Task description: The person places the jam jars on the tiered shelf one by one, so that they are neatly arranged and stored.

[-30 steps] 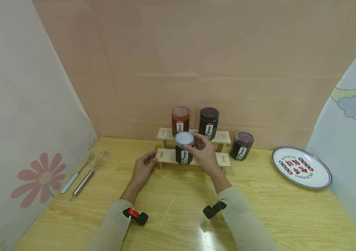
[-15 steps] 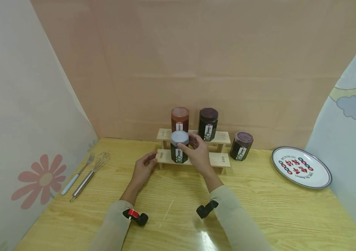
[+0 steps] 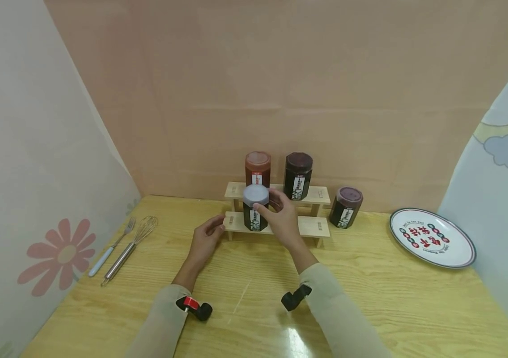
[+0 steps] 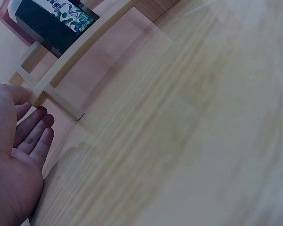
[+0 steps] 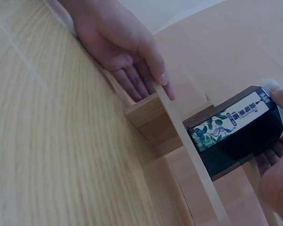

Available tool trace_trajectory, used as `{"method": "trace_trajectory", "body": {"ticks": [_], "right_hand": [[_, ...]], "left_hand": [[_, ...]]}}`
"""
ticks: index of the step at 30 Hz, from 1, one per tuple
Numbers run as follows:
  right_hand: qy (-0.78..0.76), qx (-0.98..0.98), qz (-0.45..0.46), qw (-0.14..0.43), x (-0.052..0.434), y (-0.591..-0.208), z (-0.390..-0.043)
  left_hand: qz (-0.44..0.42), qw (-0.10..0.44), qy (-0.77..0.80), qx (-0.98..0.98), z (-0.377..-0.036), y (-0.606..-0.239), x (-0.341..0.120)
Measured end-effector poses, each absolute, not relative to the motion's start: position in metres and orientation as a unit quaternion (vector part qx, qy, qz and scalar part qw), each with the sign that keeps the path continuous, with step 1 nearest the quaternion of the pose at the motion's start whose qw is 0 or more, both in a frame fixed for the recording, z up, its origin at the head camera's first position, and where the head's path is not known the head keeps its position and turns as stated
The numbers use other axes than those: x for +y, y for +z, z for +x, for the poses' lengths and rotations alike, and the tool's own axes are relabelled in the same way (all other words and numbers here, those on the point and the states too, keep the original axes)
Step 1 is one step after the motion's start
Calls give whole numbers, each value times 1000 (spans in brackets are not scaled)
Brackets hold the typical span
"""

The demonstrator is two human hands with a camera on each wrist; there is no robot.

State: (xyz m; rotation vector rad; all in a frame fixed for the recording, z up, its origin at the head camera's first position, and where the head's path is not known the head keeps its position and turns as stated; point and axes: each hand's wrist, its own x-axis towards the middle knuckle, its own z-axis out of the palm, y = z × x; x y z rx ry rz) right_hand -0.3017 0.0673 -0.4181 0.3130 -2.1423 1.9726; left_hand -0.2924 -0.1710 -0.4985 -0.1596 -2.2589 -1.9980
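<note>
My right hand [image 3: 284, 221] grips a dark jar with a whitish lid [image 3: 256, 209], its thumb at the front and its fingers behind. The jar stands upright on the left part of the lower step of a two-step wooden rack [image 3: 307, 226]; in the right wrist view the base of the jar [image 5: 236, 129] meets the board. My left hand [image 3: 205, 241] pinches the left end of that lower step, the thumb above and fingers below, as the left wrist view shows. On the upper step stand a red-brown jar [image 3: 257, 166] and a dark jar [image 3: 298, 176].
Another dark jar with a purplish lid [image 3: 346, 208] stands on the table right of the rack. Farther right an oval plate [image 3: 451, 248] with red lettering leans near the side wall. A fork [image 3: 111, 248] and a whisk [image 3: 124, 256] lie at the left.
My right hand has shifted the whitish-lidded jar a little to the left along the lower step. My left hand has stayed at the rack's end.
</note>
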Motion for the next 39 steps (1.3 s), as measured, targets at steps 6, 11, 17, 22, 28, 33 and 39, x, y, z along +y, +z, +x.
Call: {"method": "trace_trajectory", "body": {"ticks": [6, 11, 17, 22, 28, 33, 39], "right_hand": [[666, -728, 122, 107, 81, -415, -294], [676, -705, 162, 142, 112, -403, -288], [650, -721, 153, 185, 159, -388, -285], [637, -732, 127, 205, 197, -383, -290], [621, -746, 87, 223, 236, -383, -301], [606, -764, 52, 217, 260, -384, -311], [602, -772, 25, 203, 274, -389, -322]], "left_hand": [[-54, 59, -660, -747, -292, -497, -171], [-48, 57, -662, -746, -291, -496, -171], [-50, 55, -660, -747, -292, -498, -173], [-53, 56, -658, -750, -292, -499, -173], [-53, 53, -661, -747, -292, -499, -173], [-52, 53, -659, -749, -293, -499, -173], [-49, 61, -659, -748, -293, -499, -172]]}}
